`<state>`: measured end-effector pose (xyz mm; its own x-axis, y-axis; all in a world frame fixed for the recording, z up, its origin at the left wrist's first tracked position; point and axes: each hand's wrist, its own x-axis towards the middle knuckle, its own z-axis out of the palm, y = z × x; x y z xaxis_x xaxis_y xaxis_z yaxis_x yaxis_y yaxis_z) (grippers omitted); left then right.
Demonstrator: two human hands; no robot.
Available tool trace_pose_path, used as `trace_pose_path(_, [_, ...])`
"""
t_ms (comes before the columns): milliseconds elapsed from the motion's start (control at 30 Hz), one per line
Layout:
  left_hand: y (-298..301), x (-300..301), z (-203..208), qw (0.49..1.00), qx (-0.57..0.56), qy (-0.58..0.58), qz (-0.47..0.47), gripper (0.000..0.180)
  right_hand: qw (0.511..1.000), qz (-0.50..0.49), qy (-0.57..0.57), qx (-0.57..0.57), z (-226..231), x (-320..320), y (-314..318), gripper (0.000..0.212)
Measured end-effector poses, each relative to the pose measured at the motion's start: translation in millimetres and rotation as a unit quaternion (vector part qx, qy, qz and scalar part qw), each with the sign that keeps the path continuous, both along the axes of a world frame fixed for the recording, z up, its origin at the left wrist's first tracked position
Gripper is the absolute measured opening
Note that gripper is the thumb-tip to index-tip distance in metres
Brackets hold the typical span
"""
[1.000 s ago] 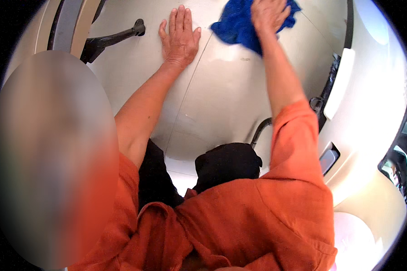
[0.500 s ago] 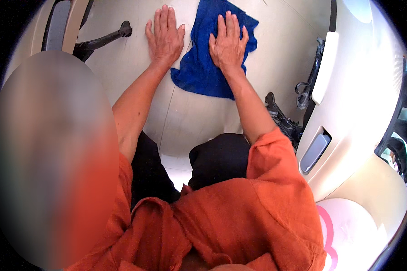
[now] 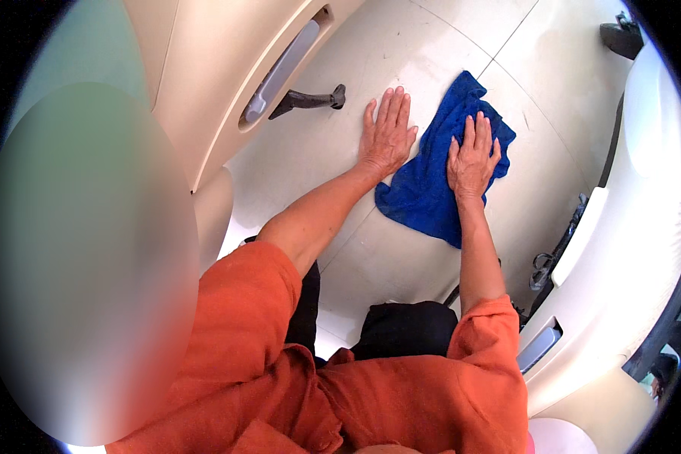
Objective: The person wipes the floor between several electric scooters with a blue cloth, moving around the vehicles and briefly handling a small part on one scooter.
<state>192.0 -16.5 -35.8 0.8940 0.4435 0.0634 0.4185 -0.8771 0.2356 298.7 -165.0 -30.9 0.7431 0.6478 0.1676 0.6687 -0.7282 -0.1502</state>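
A dark blue cloth [image 3: 424, 193] lies spread and slightly creased on the pale tiled floor [image 3: 552, 151]. On top of it my right hand [image 3: 473, 163] rests flat, fingers stretched forward and thumb apart. My left hand [image 3: 387, 135] is also flat with its fingers extended, placed on the floor just left of the cloth. Nothing is gripped in either hand. Part of the cloth is hidden under my right palm.
To the left stands a beige panel with a grey recessed handle [image 3: 284, 72]. A black caster leg [image 3: 310, 101] sticks out below it. On the right is a white panel [image 3: 643, 197] with black metal parts [image 3: 556, 253] underneath. A dark wheel [image 3: 622, 38] sits at the far right.
The view has swung, so my hands and the cloth appear lower and farther right, and more of the left panel shows. Both hands keep their flat pose; the right stays on the cloth.
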Motion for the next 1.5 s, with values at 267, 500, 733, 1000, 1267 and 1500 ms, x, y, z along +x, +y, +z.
trace_pose_path(267, [-3,-6,-2,1.000,-0.027,0.006,0.012,0.063,0.999,0.013,0.017,0.049,-11,34,12,0.050])
trace_pose_path(500, [-1,2,-3,0.999,-0.003,0.043,-0.001,0.066,0.984,-0.127,-0.115,0.046,-41,158,56,0.049])
trace_pose_path(733, [1,0,-1,0.998,-0.027,0.059,-0.008,0.068,0.971,-0.211,-0.103,0.033,-54,193,164,0.061])
trace_pose_path(1000, [-2,8,2,0.998,-0.009,0.064,-0.010,0.066,0.987,0.065,-0.129,0.067,-41,135,261,0.059])
trace_pose_path(1267, [4,10,18,0.977,-0.020,0.209,-0.033,0.065,0.958,0.284,-0.004,-0.035,-8,48,276,0.062])
trace_pose_path(1500, [3,3,0,1.000,-0.022,0.015,-0.013,0.062,0.991,0.094,-0.073,0.065,-32,127,232,0.064])
